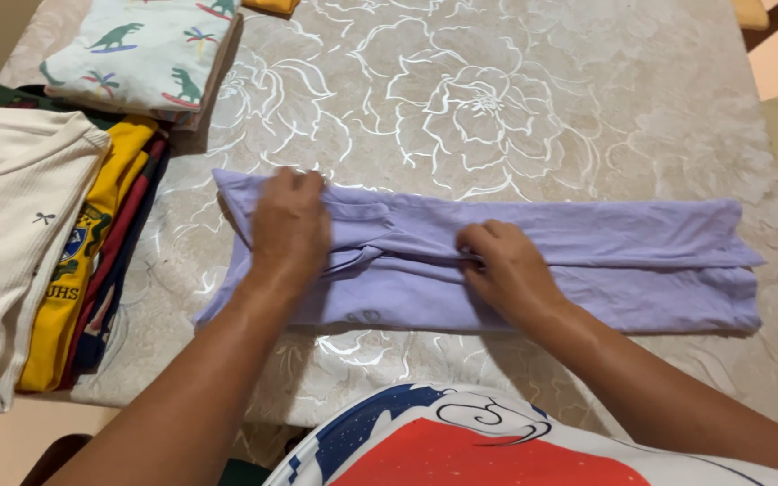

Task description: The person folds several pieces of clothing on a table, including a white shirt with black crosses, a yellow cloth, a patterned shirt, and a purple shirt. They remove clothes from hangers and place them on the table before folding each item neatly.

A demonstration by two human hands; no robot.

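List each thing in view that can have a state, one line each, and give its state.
Lilac garment: laid flat, folded into a long band.
Left hand: pressing flat on the garment's left end.
Right hand: pinching a fold at the middle.
Stack of clothes: folded, piled at the table's left.
Dinosaur-print cloth: folded.

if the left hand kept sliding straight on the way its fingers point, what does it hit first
The left hand points away from the person across the lilac garment. Past the garment's far edge there looks to be only bare flowered tablecloth; the folded dinosaur-print cloth lies off to the left, probably missed.
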